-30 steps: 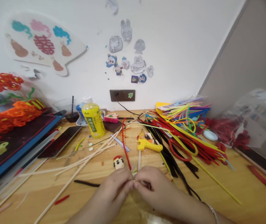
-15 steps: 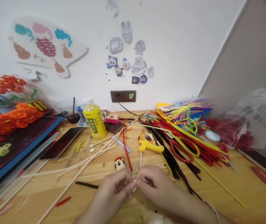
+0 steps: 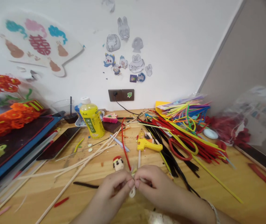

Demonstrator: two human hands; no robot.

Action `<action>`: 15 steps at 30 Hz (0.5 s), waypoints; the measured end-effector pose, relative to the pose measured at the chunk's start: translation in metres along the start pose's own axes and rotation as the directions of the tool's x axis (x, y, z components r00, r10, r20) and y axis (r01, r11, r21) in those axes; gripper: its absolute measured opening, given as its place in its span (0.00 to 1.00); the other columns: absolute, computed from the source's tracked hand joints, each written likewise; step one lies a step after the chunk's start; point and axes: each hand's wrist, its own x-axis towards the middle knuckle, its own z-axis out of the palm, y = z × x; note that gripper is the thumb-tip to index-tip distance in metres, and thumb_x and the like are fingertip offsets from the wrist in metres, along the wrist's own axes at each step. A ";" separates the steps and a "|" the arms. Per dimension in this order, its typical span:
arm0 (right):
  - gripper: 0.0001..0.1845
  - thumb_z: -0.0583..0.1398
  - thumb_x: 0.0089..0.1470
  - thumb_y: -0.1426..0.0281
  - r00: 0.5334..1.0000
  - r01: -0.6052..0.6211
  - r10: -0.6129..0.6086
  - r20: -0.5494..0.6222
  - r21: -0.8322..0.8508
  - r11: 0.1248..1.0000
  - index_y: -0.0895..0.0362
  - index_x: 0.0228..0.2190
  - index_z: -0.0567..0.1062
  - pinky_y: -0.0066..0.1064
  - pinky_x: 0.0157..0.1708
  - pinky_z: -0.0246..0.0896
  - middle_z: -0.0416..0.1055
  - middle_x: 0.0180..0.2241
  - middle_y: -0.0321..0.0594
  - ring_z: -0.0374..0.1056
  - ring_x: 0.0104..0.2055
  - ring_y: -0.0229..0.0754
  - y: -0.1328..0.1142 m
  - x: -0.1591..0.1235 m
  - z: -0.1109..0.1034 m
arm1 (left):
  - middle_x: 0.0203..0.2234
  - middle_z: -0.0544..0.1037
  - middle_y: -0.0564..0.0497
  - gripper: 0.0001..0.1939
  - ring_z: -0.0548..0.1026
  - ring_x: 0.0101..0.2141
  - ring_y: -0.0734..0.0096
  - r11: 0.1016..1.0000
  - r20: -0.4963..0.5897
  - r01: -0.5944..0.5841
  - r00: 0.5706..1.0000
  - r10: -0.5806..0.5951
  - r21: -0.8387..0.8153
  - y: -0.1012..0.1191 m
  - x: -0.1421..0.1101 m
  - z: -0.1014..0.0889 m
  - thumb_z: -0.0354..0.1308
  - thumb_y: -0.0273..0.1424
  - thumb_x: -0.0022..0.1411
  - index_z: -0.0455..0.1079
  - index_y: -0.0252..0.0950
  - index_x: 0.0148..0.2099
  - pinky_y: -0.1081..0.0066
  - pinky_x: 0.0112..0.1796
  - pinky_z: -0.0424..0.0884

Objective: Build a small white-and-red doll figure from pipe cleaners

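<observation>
My left hand (image 3: 116, 188) and my right hand (image 3: 155, 185) meet low in the middle of the view, fingertips pinched together and almost touching. Between them they grip a short cream pipe cleaner (image 3: 132, 193), whose lower part curls into a small loop below the fingers. Most of it is hidden behind the fingertips. Just beyond my left hand sits a small cream figure head (image 3: 118, 164) with a red top and dark eyes. A yellow glue gun (image 3: 149, 144) lies past my right hand, its pale glue stick pointing towards me.
A red pipe cleaner (image 3: 125, 146) stands beyond the hands. Long cream pipe cleaners (image 3: 81, 160) cross the left side. A yellow drink bottle (image 3: 92, 119), a phone (image 3: 57, 144) and orange pipe-cleaner flowers (image 3: 13, 116) are at left. Bundled coloured pipe cleaners (image 3: 200, 144) and red-handled scissors (image 3: 179, 152) lie right.
The cream loop shows more plainly below my fingertips now. Both hands stay pinched close together, with only slight finger movement. The whole view has shifted a little.
</observation>
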 end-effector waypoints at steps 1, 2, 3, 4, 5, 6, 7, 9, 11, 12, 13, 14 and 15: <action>0.11 0.53 0.51 0.75 1.000 -0.004 0.004 -0.011 -0.011 1.000 0.58 0.19 0.66 0.25 0.23 0.43 0.57 0.19 0.30 0.54 0.23 0.33 0.000 0.000 0.000 | 0.17 0.66 0.54 0.15 0.64 0.22 0.73 1.000 -0.022 0.008 1.000 -0.009 -0.013 0.000 -0.001 0.001 0.48 0.35 0.59 0.63 0.36 0.21 0.76 0.25 0.60; 0.11 0.53 0.51 0.74 1.000 -0.006 0.005 -0.028 -0.032 0.999 0.58 0.19 0.66 0.25 0.22 0.43 0.57 0.18 0.30 0.54 0.23 0.33 -0.001 0.000 0.000 | 0.18 0.66 0.54 0.16 0.65 0.22 0.73 0.999 -0.046 0.016 0.999 -0.017 -0.028 0.000 -0.001 0.002 0.48 0.36 0.59 0.63 0.36 0.21 0.76 0.25 0.60; 0.11 0.54 0.51 0.73 0.999 -0.006 0.003 -0.050 -0.054 0.999 0.58 0.19 0.66 0.25 0.22 0.43 0.57 0.18 0.30 0.54 0.23 0.33 -0.001 0.000 0.000 | 0.18 0.66 0.54 0.16 0.64 0.22 0.73 0.999 -0.070 0.027 0.997 -0.029 -0.042 0.000 -0.002 0.002 0.48 0.38 0.59 0.63 0.36 0.22 0.76 0.25 0.61; 0.11 0.54 0.52 0.71 0.997 0.000 -0.005 -0.072 -0.067 0.998 0.58 0.19 0.66 0.25 0.23 0.44 0.57 0.18 0.30 0.54 0.23 0.33 -0.001 0.000 0.001 | 0.17 0.66 0.54 0.17 0.64 0.22 0.73 0.997 -0.092 0.041 0.995 -0.046 -0.059 0.000 -0.003 0.003 0.48 0.39 0.59 0.63 0.36 0.21 0.76 0.24 0.61; 0.12 0.54 0.52 0.70 0.995 0.012 -0.019 -0.098 -0.075 0.997 0.58 0.19 0.66 0.25 0.23 0.44 0.57 0.18 0.30 0.54 0.23 0.33 -0.001 0.000 0.002 | 0.17 0.65 0.55 0.18 0.64 0.21 0.73 0.995 -0.111 0.058 0.992 -0.067 -0.081 0.000 -0.003 0.004 0.49 0.40 0.58 0.63 0.36 0.21 0.76 0.24 0.61; 0.12 0.53 0.53 0.70 0.992 0.025 -0.034 -0.123 -0.077 0.997 0.58 0.19 0.66 0.25 0.23 0.45 0.57 0.18 0.30 0.55 0.23 0.33 0.000 0.000 0.003 | 0.17 0.64 0.55 0.18 0.63 0.21 0.73 0.992 -0.132 0.077 0.987 -0.090 -0.104 -0.001 -0.003 0.004 0.50 0.41 0.57 0.62 0.36 0.21 0.76 0.23 0.60; 0.12 0.53 0.53 0.69 0.988 0.037 -0.047 -0.144 -0.076 0.996 0.57 0.20 0.67 0.25 0.23 0.45 0.57 0.18 0.30 0.55 0.23 0.34 0.000 0.000 0.005 | 0.16 0.63 0.56 0.18 0.62 0.21 0.73 0.987 -0.151 0.092 0.982 -0.112 -0.130 -0.001 -0.003 0.005 0.50 0.42 0.57 0.61 0.36 0.20 0.76 0.23 0.60; 0.13 0.53 0.54 0.68 0.984 0.048 -0.058 -0.167 -0.059 0.997 0.57 0.20 0.67 0.25 0.23 0.46 0.57 0.18 0.31 0.55 0.23 0.34 0.000 0.000 0.006 | 0.16 0.61 0.57 0.19 0.61 0.20 0.74 0.978 -0.177 0.112 0.974 -0.143 -0.174 0.000 -0.002 0.006 0.51 0.44 0.55 0.60 0.37 0.20 0.76 0.22 0.60; 0.13 0.54 0.54 0.66 0.985 0.043 -0.050 -0.164 -0.047 0.998 0.57 0.20 0.68 0.25 0.23 0.46 0.58 0.18 0.30 0.55 0.22 0.34 0.001 0.000 0.007 | 0.16 0.61 0.57 0.18 0.60 0.20 0.74 0.973 -0.179 0.120 0.971 -0.156 -0.197 0.000 -0.001 0.006 0.51 0.44 0.55 0.61 0.37 0.21 0.76 0.22 0.59; 0.13 0.55 0.53 0.65 0.986 0.037 -0.044 -0.158 -0.048 0.998 0.57 0.20 0.68 0.25 0.23 0.46 0.58 0.18 0.30 0.55 0.22 0.34 0.001 0.000 0.008 | 0.16 0.61 0.57 0.18 0.60 0.20 0.74 0.972 -0.173 0.123 0.972 -0.158 -0.198 0.000 -0.001 0.007 0.51 0.44 0.54 0.61 0.37 0.21 0.76 0.22 0.59; 0.13 0.56 0.53 0.64 0.987 0.034 -0.041 -0.153 -0.052 0.998 0.57 0.21 0.69 0.24 0.23 0.46 0.59 0.17 0.30 0.56 0.22 0.34 0.001 -0.001 0.008 | 0.16 0.61 0.57 0.18 0.60 0.20 0.74 0.972 -0.162 0.131 0.973 -0.164 -0.196 0.000 0.000 0.007 0.51 0.44 0.54 0.61 0.37 0.20 0.76 0.22 0.59; 0.13 0.56 0.54 0.64 0.988 0.035 -0.043 -0.148 -0.060 0.998 0.57 0.21 0.70 0.24 0.23 0.47 0.60 0.18 0.30 0.56 0.22 0.34 0.002 -0.001 0.009 | 0.16 0.61 0.57 0.18 0.60 0.20 0.75 0.971 -0.143 0.143 0.975 -0.172 -0.194 0.000 0.000 0.007 0.51 0.44 0.54 0.60 0.37 0.20 0.76 0.22 0.58; 0.13 0.55 0.54 0.64 0.989 0.040 -0.049 -0.139 -0.069 0.997 0.57 0.22 0.71 0.25 0.24 0.47 0.61 0.18 0.31 0.58 0.22 0.34 0.003 -0.001 0.009 | 0.15 0.60 0.58 0.18 0.59 0.19 0.75 0.968 -0.108 0.159 0.977 -0.183 -0.195 -0.001 0.000 0.007 0.51 0.44 0.54 0.60 0.37 0.20 0.76 0.22 0.57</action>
